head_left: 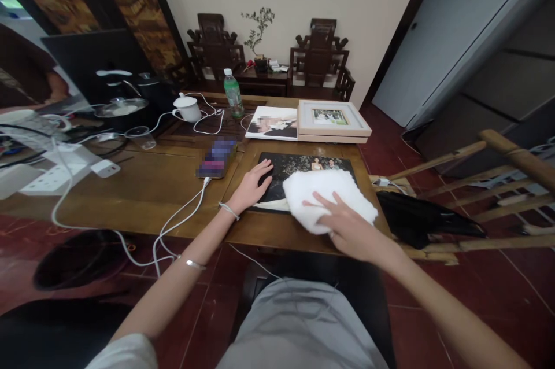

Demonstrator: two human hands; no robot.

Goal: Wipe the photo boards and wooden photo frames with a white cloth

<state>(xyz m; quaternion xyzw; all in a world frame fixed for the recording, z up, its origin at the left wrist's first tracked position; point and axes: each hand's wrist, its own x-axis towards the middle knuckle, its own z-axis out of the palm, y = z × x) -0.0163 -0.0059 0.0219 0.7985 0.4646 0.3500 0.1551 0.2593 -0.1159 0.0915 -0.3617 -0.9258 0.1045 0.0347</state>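
A dark wedding photo panel (299, 166) lies flat on the wooden table, with two small figures near its upper right. My left hand (251, 185) rests at the panel's left edge, fingers stretched out, holding nothing. Over the panel's lower right part is a fluffy white cloth (359, 201), which hides that area. My right hand (347, 224) presses on the cloth from above, some fingers extended over it and others bent into it.
Behind the panel lie a white photo board (271, 126) and stacked light frames (364, 126). A phone (215, 159) with a charging cable is to the left. Farther off stand a green bottle (234, 96), a white lidded cup (187, 109), a plastic cup (141, 137) and power strips (56, 175).
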